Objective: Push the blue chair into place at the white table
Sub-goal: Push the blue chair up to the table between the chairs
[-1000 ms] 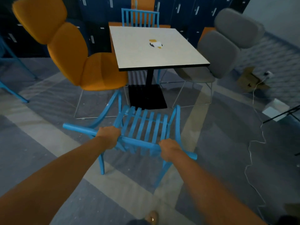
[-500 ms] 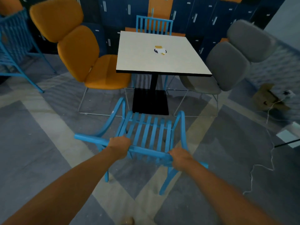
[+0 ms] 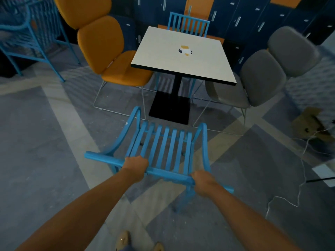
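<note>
Grey floor with pale crossing bands spreads under everything we see, and a wall of dark blue lockers closes off the far side beyond the bench. We take the white bench as our landmark: it stands on a black pedestal with a square base, and a small yellow, white and dark item lies near the middle of its top. An orange chair sits at its left side, a grey chair at its right, and a second blue slatted chair at its far side. On the near side, clear of the bench edge and just short of the pedestal base, stands the blue chair, its slatted seat facing the bench. Our left hand and right hand both have their fingers wrapped tight around that chair's top rail, one toward each end. Our shoe tips show well back from the bench.
</note>
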The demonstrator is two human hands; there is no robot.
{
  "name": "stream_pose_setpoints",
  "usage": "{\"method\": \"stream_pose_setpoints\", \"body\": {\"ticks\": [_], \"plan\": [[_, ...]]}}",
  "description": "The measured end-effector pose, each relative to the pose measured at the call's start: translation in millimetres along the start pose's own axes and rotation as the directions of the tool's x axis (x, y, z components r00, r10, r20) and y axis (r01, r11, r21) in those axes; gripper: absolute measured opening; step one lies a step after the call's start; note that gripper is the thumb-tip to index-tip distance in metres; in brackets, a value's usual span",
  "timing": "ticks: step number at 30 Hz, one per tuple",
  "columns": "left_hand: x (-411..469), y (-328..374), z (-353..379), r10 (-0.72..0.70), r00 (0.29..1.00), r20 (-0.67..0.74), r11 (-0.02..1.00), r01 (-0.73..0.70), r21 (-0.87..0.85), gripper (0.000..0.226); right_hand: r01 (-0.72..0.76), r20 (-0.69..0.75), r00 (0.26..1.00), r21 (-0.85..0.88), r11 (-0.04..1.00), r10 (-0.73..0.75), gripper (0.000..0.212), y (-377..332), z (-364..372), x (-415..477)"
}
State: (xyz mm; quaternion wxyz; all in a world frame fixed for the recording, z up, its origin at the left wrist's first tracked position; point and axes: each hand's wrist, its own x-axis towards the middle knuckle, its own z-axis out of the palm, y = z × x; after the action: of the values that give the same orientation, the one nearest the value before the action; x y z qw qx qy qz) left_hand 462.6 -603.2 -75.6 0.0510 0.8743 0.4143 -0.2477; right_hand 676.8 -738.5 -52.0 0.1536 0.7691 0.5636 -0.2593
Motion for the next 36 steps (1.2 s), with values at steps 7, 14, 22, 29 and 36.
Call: {"method": "stream_pose_setpoints", "body": {"ticks": [7, 14, 22, 29, 36], "plan": [[-28.3, 17.7, 19.3, 0.017, 1.000, 0.018, 1.000, -0.017, -0.013, 0.031, -0.004, -0.015, 1.000, -0.003, 1.000, 0.004, 0.032, 4.2, 27.7, -28.7], [-61.4, 25.0, 43.4, 0.051, 0.998, 0.043, 0.999, -0.051, 0.005, 0.031, -0.044, 0.015, 0.999, -0.024, 0.999, 0.044, 0.035, -6.9, 58.4, -58.2], [-85.9, -8.0, 62.2, 0.121, 0.993, 0.005, 0.980, -0.119, -0.158, 0.028, -0.096, 0.008, 0.995, 0.001, 0.995, 0.096, 0.040, -22.8, 88.6, -74.9], [-82.1, -74.3, 72.1, 0.038, 0.997, 0.061, 0.982, -0.026, -0.185, 0.045, -0.189, -0.238, 0.946, 0.155, 0.970, 0.222, 0.024, -10.6, 104.2, -84.7], [-72.5, -83.4, 60.7, 0.034, 0.964, 0.265, 0.990, 0.003, -0.139, 0.052, -0.238, -0.163, 0.955, 0.076, 0.968, 0.248, 0.031, 2.6, 102.2, -79.3]]}}
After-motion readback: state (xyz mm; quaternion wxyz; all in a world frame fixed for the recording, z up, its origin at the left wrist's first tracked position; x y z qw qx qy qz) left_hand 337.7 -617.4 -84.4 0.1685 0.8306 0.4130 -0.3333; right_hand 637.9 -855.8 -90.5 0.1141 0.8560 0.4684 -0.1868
